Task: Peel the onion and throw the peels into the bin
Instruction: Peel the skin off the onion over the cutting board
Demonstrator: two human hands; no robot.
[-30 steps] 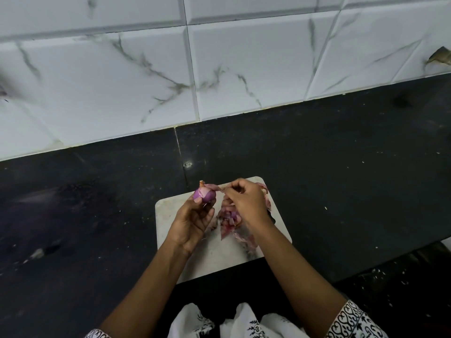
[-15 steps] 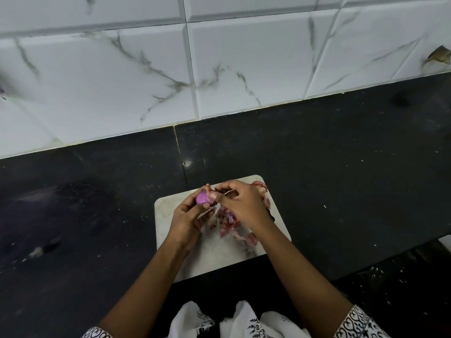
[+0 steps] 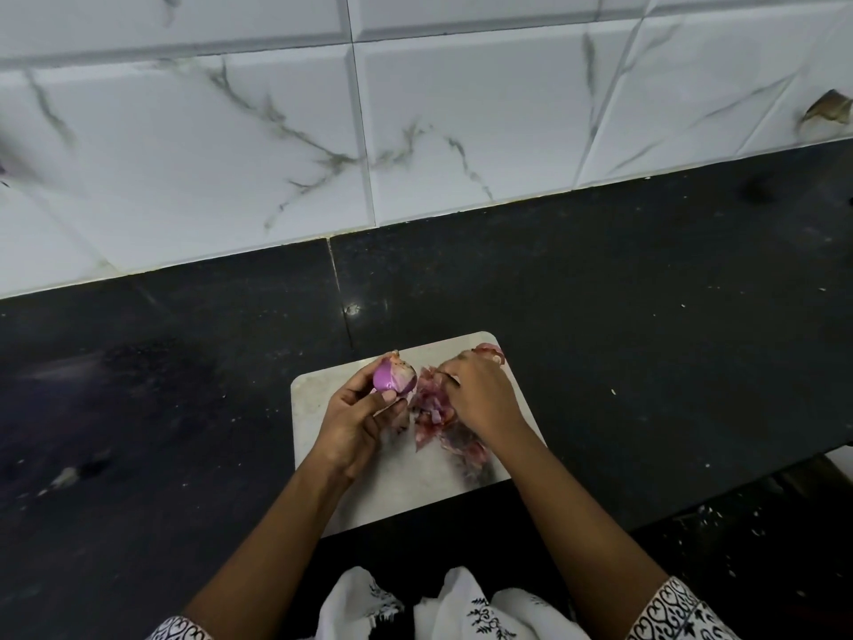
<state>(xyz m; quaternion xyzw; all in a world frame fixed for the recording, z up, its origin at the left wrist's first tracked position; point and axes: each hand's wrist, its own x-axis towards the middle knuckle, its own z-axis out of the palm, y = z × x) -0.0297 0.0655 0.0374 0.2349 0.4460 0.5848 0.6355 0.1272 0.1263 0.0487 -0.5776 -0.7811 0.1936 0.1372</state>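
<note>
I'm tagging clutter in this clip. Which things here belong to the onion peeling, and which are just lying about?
In the job: onion, held in the left hand; right hand; pile of peels; cutting board. No bin in view.
Lying about: crumbs on the black counter; brown patch on the tiled wall.

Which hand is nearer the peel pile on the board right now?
Right. The right hand lies over the peel pile, covering its right side; the left hand holds the onion beside the pile's left edge.
</note>
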